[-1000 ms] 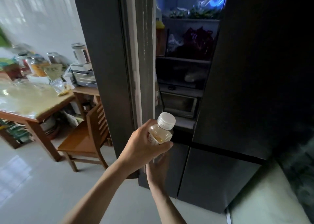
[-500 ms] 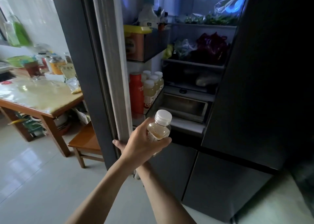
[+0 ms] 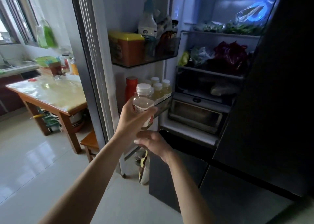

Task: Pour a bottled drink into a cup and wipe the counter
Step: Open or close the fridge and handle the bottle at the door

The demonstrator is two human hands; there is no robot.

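Head view shows our left hand [image 3: 134, 120] wrapped around a white-capped bottle [image 3: 143, 103] of pale drink, upright in front of the open fridge door [image 3: 95, 57]. Our right hand [image 3: 152, 143] hovers just below it, fingers loosely curled and holding nothing. The bottle's lower body looks clear of the palm, so we judge it could slip if it is wet with condensation, or knock the door shelf [image 3: 163, 103] just behind it. We count one bottle in hand, at least four like it on that shelf beside one red bottle [image 3: 130, 89], and one wooden table [image 3: 49, 94]. No cup is visible.
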